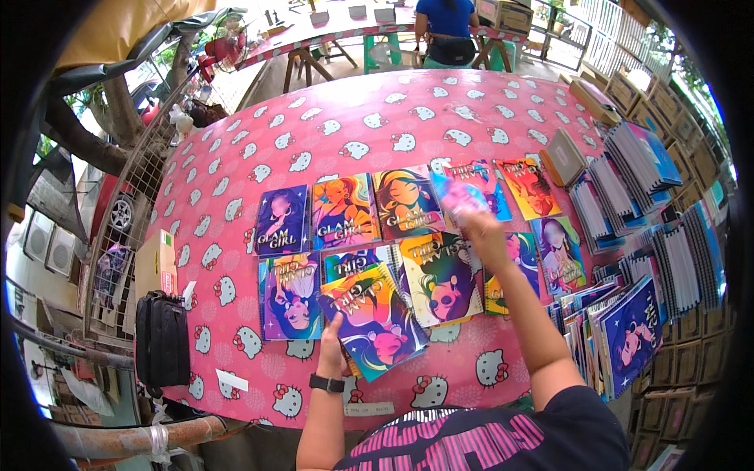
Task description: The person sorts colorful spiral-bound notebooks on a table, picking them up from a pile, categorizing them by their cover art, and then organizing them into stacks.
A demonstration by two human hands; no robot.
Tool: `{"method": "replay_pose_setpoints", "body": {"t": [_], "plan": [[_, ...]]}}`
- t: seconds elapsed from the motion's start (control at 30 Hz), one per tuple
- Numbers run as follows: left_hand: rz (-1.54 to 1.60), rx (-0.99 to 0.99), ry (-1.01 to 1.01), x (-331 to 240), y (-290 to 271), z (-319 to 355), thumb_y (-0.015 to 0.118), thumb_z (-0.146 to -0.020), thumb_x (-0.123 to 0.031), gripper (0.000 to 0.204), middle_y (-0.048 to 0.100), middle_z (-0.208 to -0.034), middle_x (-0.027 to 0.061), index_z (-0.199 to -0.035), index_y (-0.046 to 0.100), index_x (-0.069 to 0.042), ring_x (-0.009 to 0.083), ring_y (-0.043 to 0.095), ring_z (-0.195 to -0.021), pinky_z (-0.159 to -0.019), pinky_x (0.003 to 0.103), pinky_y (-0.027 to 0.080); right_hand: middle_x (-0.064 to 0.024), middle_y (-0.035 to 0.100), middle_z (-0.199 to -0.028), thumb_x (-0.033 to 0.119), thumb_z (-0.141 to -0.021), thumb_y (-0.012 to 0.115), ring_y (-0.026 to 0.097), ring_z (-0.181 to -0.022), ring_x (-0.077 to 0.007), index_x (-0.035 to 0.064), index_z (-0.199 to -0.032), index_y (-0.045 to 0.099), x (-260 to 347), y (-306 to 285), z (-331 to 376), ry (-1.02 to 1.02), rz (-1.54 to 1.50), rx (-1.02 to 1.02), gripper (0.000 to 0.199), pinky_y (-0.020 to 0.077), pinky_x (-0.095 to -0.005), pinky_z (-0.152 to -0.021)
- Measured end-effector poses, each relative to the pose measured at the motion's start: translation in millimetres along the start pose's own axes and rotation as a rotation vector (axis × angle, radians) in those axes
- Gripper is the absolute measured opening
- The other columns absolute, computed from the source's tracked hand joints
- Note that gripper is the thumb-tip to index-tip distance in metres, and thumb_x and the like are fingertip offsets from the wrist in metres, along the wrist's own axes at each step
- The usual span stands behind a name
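My left hand, with a dark band at the wrist, grips a few notebooks by their edge. The top cover is yellow, purple and teal with a drawn figure, tilted above the near row. Out to the right, my right hand holds a blue and pink notebook, smeared by motion, over the far row. Two rows of illustrated notebooks lie before me, among them a dark purple one, an orange one and a yellow and black one. My left arm partly hides the table's near edge.
Spiral notebooks stand in stacks along the right side, with more upright near my right elbow. A black bag and a cardboard box sit at the left edge of the pink table. A person in blue is beyond.
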State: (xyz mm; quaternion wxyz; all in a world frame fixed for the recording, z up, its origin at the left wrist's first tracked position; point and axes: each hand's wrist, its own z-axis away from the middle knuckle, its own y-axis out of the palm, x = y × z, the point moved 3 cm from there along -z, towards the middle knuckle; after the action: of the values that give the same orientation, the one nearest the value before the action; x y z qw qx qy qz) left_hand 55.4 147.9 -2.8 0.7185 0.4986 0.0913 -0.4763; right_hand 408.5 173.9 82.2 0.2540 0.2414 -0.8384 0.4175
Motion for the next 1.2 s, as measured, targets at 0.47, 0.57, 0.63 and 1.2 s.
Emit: {"method": "replay_pose_setpoints", "body": {"t": [0.47,0.57,0.63,1.2], "plan": [[-0.260,-0.116,0.143,-30.4,-60.0,35.2,0.060,-0.078,-0.003,0.018,0.063,-0.085,0.0066,-0.095,0.057,0.001,0.0174,0.064,-0.069,-0.067,0.029,0.054,-0.0098,0.061,-0.115,0.019,-0.079,0.065,0.057,-0.109,-0.0244,0.0087,-0.113,0.060,43.9,14.0,153.0,-0.240,0.214,0.345,0.036,0.0434,-0.0377,-0.091],[-0.181,-0.118,0.172,-32.2,-54.1,46.6,0.056,-0.080,-0.008,0.018,0.063,-0.087,0.0085,-0.096,0.056,0.000,0.0196,0.064,-0.072,-0.070,0.031,0.054,-0.0130,0.065,-0.100,0.009,-0.079,0.063,0.062,-0.092,-0.0252,0.0072,-0.105,0.064,54.5,3.1,148.3,0.202,-0.188,0.066,0.026,0.0485,-0.0352,-0.078],[-0.054,-0.053,0.075,-23.2,-50.2,45.9,0.056,-0.083,-0.013,0.023,0.063,-0.093,0.0097,-0.103,0.055,-0.001,0.0210,0.064,-0.080,-0.073,0.033,0.054,-0.0140,0.066,-0.092,0.007,-0.079,0.063,0.062,-0.086,-0.0260,0.0043,-0.103,0.065,98.6,10.4,138.4,0.050,-0.264,0.097,0.025,0.0491,-0.0356,-0.074],[-1.137,-0.417,0.607,16.8,-17.2,74.7,0.088,-0.053,-0.030,0.131,0.012,-0.144,0.0297,-0.141,-0.003,0.003,0.0366,0.013,-0.137,-0.112,0.042,0.015,-0.0097,0.063,-0.104,0.030,-0.083,0.059,0.058,-0.102,-0.0293,0.0094,-0.101,0.060,-20.6,146.9,-8.9,-0.341,0.501,0.321,0.027,0.0466,-0.0405,-0.081]]}}
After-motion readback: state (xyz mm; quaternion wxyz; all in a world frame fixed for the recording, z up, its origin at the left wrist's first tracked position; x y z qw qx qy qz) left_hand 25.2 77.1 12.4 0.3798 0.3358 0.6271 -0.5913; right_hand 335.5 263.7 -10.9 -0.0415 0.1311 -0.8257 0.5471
